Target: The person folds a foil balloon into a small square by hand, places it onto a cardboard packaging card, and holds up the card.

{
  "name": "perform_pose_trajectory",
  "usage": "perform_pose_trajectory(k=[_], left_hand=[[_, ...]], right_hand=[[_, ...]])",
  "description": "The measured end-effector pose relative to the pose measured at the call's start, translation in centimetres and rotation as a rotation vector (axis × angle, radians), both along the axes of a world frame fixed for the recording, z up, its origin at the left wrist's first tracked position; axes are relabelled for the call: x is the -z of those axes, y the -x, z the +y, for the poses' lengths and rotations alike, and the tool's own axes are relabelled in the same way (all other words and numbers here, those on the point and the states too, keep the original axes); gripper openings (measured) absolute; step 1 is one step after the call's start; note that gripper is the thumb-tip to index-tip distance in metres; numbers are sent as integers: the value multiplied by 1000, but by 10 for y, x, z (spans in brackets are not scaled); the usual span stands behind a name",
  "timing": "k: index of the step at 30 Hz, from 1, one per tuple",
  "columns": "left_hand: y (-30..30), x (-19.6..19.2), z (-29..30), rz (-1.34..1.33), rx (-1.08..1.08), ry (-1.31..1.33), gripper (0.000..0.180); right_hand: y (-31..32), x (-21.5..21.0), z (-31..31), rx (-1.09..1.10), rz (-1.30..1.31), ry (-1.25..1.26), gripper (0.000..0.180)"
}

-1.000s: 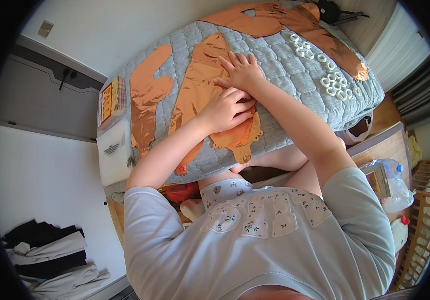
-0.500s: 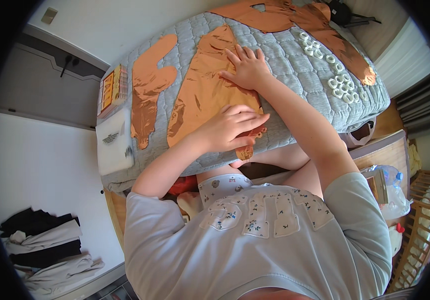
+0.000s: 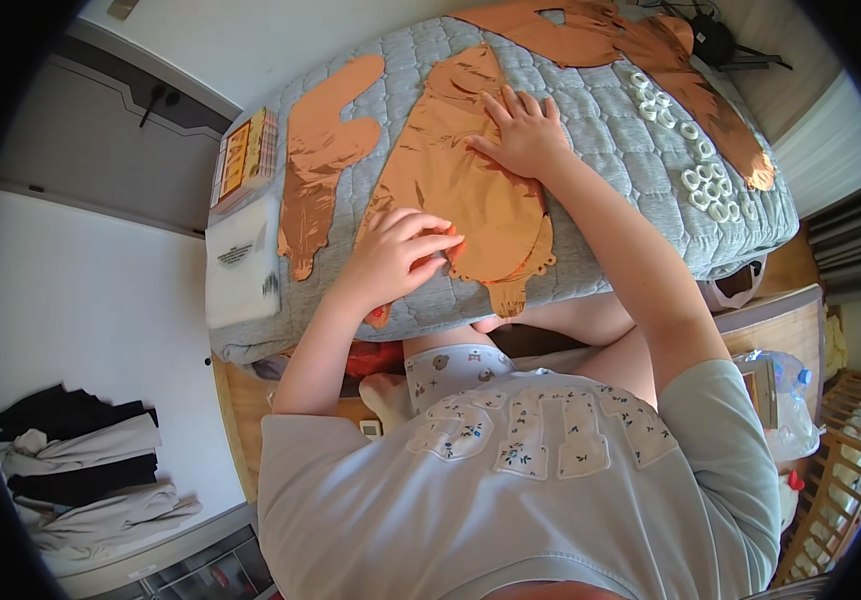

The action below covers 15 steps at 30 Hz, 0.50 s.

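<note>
A flat, uninflated copper-orange foil balloon (image 3: 440,170) lies on the grey quilted mattress (image 3: 590,250) in front of me. My right hand (image 3: 528,135) rests on its upper right part, fingers spread and flat. My left hand (image 3: 400,255) is over its lower left part, with thumb and fingertips closed on a small fold of the foil. The balloon's lower end has a rounded outline with small scalloped tabs near the mattress edge. To the left lies a second, narrower foil piece (image 3: 325,150) of the same colour.
More copper foil (image 3: 560,35) stretches over the far right. Several white rings (image 3: 710,185) lie near the right edge. A stack of booklets (image 3: 247,155) and a white plastic pack (image 3: 242,265) sit at the left edge. A bottle (image 3: 795,375) stands at right, below the mattress.
My left hand has moved left from the balloon's lower right edge and now pinches the foil. The lower end lies flatter and more exposed. My right hand stays on the foil.
</note>
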<state>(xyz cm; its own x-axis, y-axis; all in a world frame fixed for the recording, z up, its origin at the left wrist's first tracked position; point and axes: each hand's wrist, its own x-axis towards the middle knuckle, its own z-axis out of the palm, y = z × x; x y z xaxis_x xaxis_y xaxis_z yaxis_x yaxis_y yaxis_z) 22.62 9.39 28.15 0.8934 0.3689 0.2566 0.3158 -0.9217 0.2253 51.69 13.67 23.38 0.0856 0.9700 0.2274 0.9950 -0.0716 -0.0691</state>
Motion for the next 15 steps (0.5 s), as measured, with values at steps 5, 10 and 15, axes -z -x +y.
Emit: perform_pose_trajectory(k=[5,10,15], left_hand=[[-9,3,4,-62,29,-133,25],[-19,-16,7,-78,89,-198,30],[-44,-29,7,-16,202,-364,26]], right_hand=[[1,1,1,6,7,15,89],[1,0,1,10,2,23,88],[-1,0,1,10,25,24,88]])
